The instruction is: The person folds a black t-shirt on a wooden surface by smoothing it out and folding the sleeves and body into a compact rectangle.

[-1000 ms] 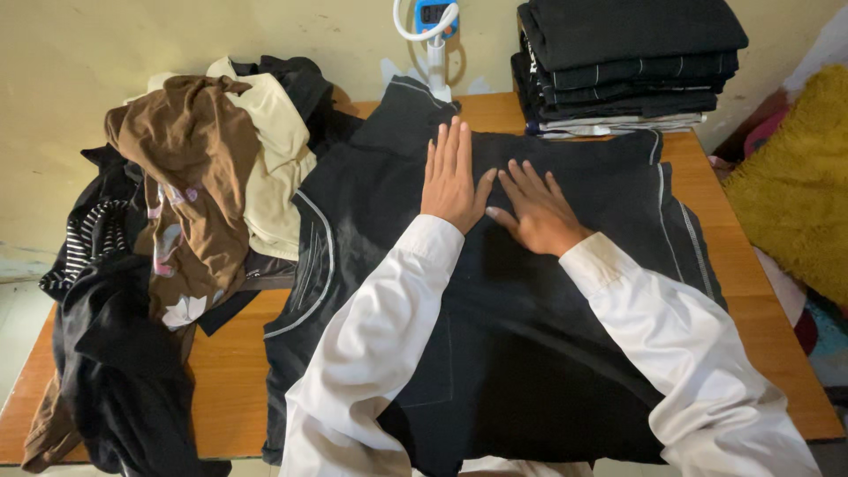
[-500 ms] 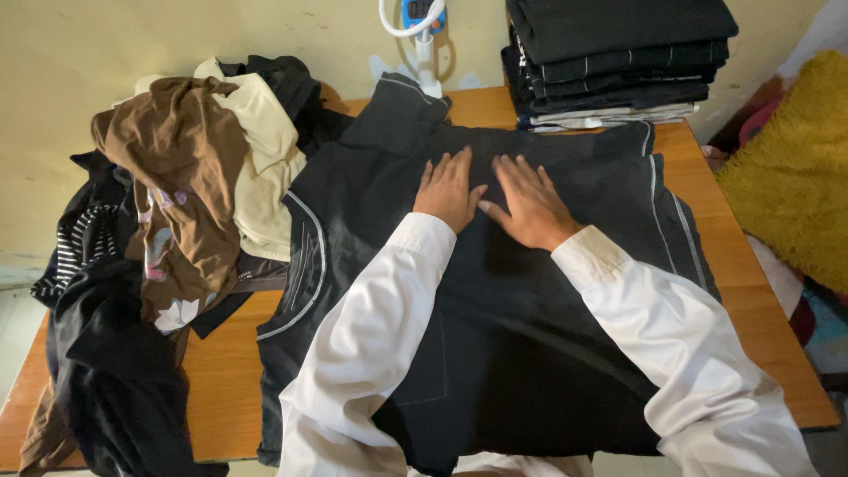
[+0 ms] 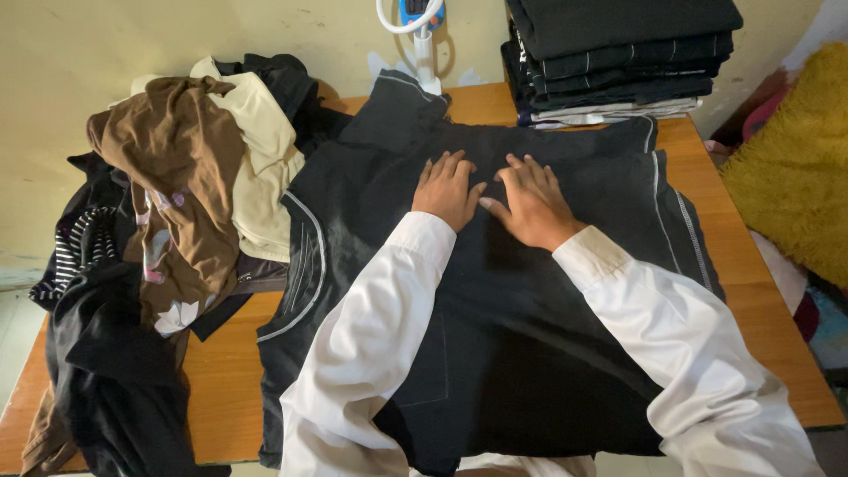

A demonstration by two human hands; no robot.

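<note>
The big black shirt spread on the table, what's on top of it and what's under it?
On the black garment with white piping rest the left hand and right hand, fingers curled. Under it lies the orange-brown wooden table; anything else beneath is covered.

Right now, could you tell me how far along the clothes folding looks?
Partly done. A stack of folded dark garments already sits at the table's far right corner. In hand is the black garment spread flat on the wooden table; the left hand and right hand press side by side on its upper part. Left to do: the loose heap of brown, cream and black clothes on the left.
</note>
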